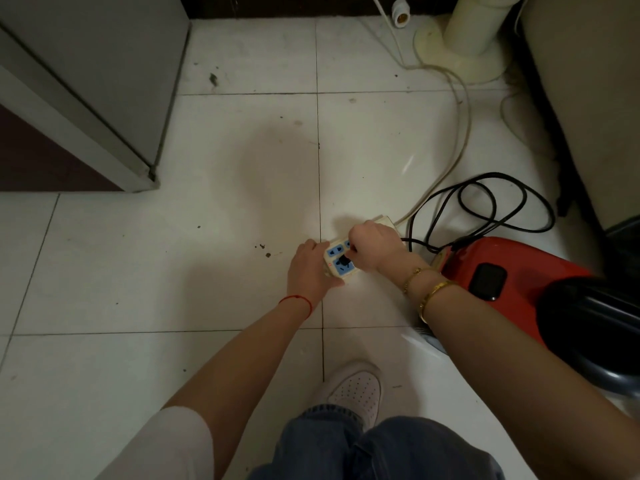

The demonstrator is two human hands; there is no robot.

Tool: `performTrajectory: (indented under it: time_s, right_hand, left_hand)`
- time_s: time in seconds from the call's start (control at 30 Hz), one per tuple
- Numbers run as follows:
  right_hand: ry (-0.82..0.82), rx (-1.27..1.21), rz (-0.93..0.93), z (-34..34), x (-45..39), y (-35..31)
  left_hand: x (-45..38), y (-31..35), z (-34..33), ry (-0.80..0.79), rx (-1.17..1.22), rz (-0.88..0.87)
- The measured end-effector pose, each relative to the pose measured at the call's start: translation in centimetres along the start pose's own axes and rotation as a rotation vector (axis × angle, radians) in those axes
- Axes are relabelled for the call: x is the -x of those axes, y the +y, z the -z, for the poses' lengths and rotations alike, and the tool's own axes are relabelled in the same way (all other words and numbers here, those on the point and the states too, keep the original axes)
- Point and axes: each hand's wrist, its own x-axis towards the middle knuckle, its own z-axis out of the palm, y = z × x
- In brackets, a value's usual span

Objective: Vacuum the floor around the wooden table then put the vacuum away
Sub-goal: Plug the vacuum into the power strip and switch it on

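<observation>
A red vacuum cleaner point(498, 268) with a black hose sits on the white tiled floor at the right. Its black cord point(485, 202) lies in loops behind it and runs to a white power strip point(337, 263) with blue sockets. A black plug point(344, 260) sits in the strip's middle socket. My left hand point(310, 270) grips the strip's left side and holds it down on the floor. My right hand point(374, 247) is curled over the strip's far end, with its fingertips at the black plug. A small red light glows on the strip.
A grey cabinet point(86, 81) stands at the upper left. A cream fan base point(460, 53) stands at the top right, with a pale cord point(460, 126) trailing to the strip. A beige appliance point(588, 98) fills the right edge. My white shoe point(356, 389) is below. Dirt specks dot the tiles.
</observation>
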Motion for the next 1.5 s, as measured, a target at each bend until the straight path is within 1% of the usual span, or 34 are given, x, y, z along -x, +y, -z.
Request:
performTrajectory:
  time_s: [0.1, 0.4, 0.7, 0.87, 0.97, 1.03, 1.07, 1.13, 1.2, 1.27, 1.4, 1.5]
  right_hand:
    - [0.000, -0.013, -0.025, 0.0, 0.0, -0.5]
    - [-0.034, -0.008, -0.025, -0.4, -0.9, -2.2]
    - [0.035, 0.017, -0.007, -1.9, 0.3, -2.2]
    - [0.040, 0.070, 0.021, -2.0, 0.6, -2.0]
    - [0.156, -0.014, 0.016, -1.2, 2.4, -0.7]
    - [0.317, -0.105, -0.022, -0.1, 4.4, 0.8]
    - [0.400, -0.132, -0.038, 0.5, 5.6, 1.6]
    - [0.530, -0.175, -0.071, 1.8, 8.1, 3.5]
    - [0.603, -0.202, -0.126, 2.9, 10.7, 5.5]
    - [0.653, -0.181, -0.186, 3.7, 13.6, 7.4]
    - [0.747, -0.155, -0.296, 4.1, 19.7, 10.3]
    - [0.781, -0.139, -0.402, 3.2, 23.5, 12.3]
  left_hand:
    - [0.0, 0.1, 0.1, -0.003, 0.011, 0.005]
    - [0.0, -0.1, 0.4, -0.003, 0.038, -0.001]
    - [0.0, -0.1, 0.2, 0.007, -0.032, -0.013]
    - [0.2, 0.1, 0.3, -0.041, -0.114, -0.036]
    - [0.5, 0.5, 1.2, -0.160, -0.275, -0.092]
    - [1.0, 1.3, 2.1, -0.208, -0.328, -0.113]
    - [1.2, 2.1, 2.6, -0.202, -0.332, -0.129]
    - [1.8, 4.1, 3.7, -0.147, -0.308, -0.201]
    - [2.4, 6.8, 4.6, -0.089, -0.243, -0.324]
    - [3.1, 9.9, 5.2, -0.063, -0.173, -0.479]
    - [5.2, 15.6, 4.6, -0.080, -0.112, -0.712]
    - [6.5, 18.4, 3.0, -0.134, -0.174, -0.824]
